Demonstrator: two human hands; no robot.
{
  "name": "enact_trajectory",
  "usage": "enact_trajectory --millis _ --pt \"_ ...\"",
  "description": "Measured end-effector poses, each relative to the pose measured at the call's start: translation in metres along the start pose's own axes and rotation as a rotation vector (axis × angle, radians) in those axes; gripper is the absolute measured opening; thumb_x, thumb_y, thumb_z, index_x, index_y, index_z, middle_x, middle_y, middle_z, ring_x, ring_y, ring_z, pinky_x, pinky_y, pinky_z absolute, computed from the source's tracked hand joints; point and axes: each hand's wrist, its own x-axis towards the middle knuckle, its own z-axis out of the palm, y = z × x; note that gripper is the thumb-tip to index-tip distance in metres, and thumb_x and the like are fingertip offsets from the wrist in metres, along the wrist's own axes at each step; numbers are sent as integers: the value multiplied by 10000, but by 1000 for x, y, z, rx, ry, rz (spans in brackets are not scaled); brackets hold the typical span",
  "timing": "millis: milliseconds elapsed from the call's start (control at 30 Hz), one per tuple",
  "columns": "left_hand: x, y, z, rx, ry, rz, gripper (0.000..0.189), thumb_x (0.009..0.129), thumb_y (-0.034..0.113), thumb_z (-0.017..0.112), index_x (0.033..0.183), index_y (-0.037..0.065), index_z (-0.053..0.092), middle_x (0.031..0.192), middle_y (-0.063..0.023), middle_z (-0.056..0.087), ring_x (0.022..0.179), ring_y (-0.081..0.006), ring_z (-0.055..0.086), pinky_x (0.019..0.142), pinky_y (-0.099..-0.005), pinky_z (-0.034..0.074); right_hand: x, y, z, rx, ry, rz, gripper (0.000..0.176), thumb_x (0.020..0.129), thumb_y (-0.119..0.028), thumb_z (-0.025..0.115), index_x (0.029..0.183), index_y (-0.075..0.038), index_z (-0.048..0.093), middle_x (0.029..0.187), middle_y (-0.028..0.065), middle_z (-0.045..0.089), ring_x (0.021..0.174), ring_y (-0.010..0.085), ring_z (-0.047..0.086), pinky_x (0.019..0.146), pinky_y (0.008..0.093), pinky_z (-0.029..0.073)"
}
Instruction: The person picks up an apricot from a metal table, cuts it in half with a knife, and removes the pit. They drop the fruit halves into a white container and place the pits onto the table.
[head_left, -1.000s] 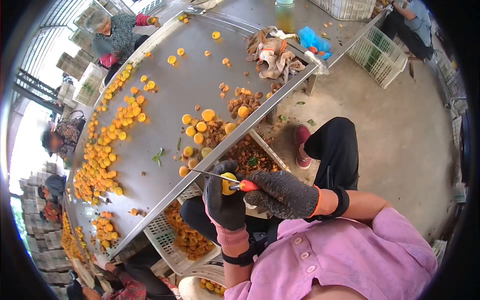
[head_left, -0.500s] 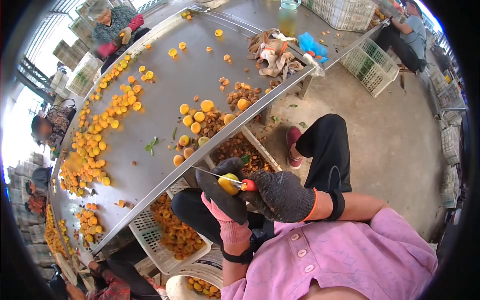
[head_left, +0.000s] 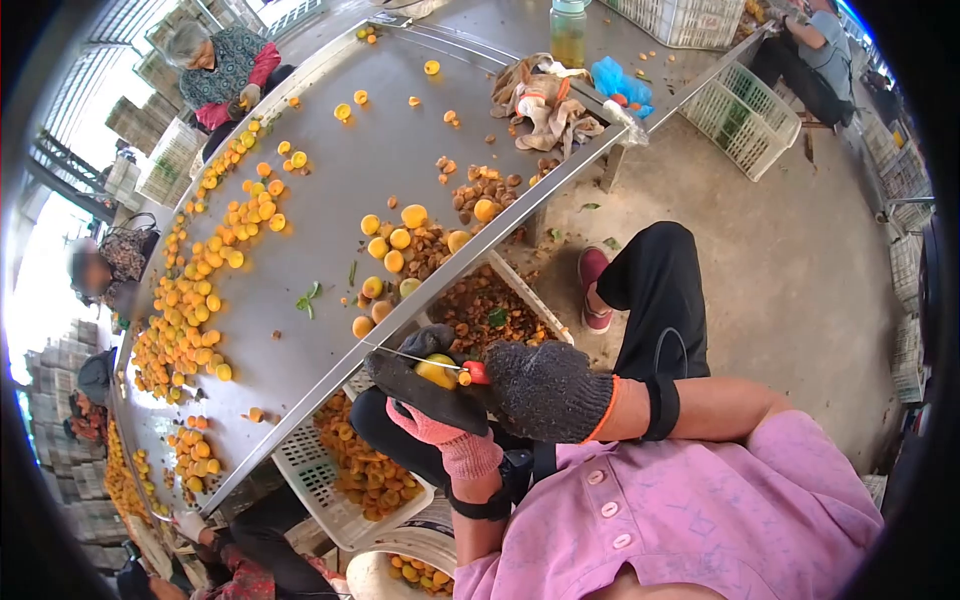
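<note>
My left hand (head_left: 430,395), in a dark glove over a pink one, is closed around a yellow-green apricot (head_left: 437,371). In my right hand (head_left: 545,388), gloved in dark knit with an orange cuff, is a knife (head_left: 474,373) with a red handle. Its thin blade lies across the apricot and points left toward the metal table's edge. Both hands are close together over my lap, just off the table (head_left: 330,230). Whole apricots (head_left: 394,261) and a heap of brown pits (head_left: 428,247) lie on the near part of the table.
Below the table edge stand a crate of apricot halves (head_left: 345,500), a bin of dark scraps (head_left: 540,310) and a white bucket (head_left: 365,575). Rags (head_left: 545,105) and a blue bag (head_left: 618,82) lie at the table's far corner. Several people sit around.
Both hands have shifted slightly left with the apricot and knife, and the blade still crosses the fruit. The person across the table has lowered their hands.
</note>
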Motion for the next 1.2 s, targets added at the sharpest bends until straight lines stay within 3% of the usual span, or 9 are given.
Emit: enact_trajectory --millis 67,200,267,300,400,533,567,1067,1200 --pt "-1 3 4 -512 93 -209 269 896 208 448 1056 3 516 906 -62 595 773 -152 576 699 -275 480 3 0 -3 19 -68 -50 265 777 -270 608 941 -65 567 739 140 552 584 302 589 460 398 459" --pt "6 19 12 -79 -22 152 508 938 409 299 958 -15 580 882 -97 624 744 -161 588 691 -271 478 8 15 2 126 -20 -196 242 858 -264 508 873 -30 562 686 170 548 598 298 590 499 382 453" --pt "13 23 13 -234 -144 4 508 930 432 355 1144 -12 479 1009 -94 589 898 -146 556 766 -253 462 9 14 -16 1018 -152 -89 335 882 -338 492 904 -7 542 711 193 556 628 329 590 525 379 449" --pt "14 29 19 -428 -171 -21 628 912 534 311 1137 -24 491 998 -95 578 888 -127 533 746 -244 446 1 9 -22 1462 -462 401 389 887 -389 481 924 -5 530 722 214 562 648 360 583 542 388 444" --pt "15 49 47 -517 94 -183 632 917 530 292 1022 -32 559 730 -35 556 633 -110 516 576 -208 413 -6 12 -23 805 -67 111 372 884 -385 484 932 -18 524 727 213 563 653 373 579 541 411 440" --pt "10 56 51 -385 -177 -150 552 868 603 353 844 68 490 739 -8 481 591 -63 450 485 -186 369 -14 17 -30 358 -61 83 293 875 -344 492 930 -58 526 723 187 540 630 365 579 510 443 445" --pt "16 45 42 -492 -401 -214 480 865 590 378 796 117 418 767 3 465 574 -55 434 455 -189 362 -16 20 -29 361 -57 85 293 875 -344 492 930 -58 526 723 187 540 630 365 579 510 443 445" --pt "0 62 88 -340 -282 -176 608 897 533 314 973 -13 572 814 -121 602 631 -197 571 608 -301 483 -10 43 -45 219 137 -67 235 799 -186 524 978 -37 555 780 161 538 584 317 564 471 401 450" --pt "-14 78 102 -131 -263 141 467 931 382 352 1048 -24 551 907 -169 605 847 -251 587 767 -321 459 -9 48 -51 150 161 -107 327 806 -217 541 1061 -15 507 783 164 545 598 313 578 498 393 463"
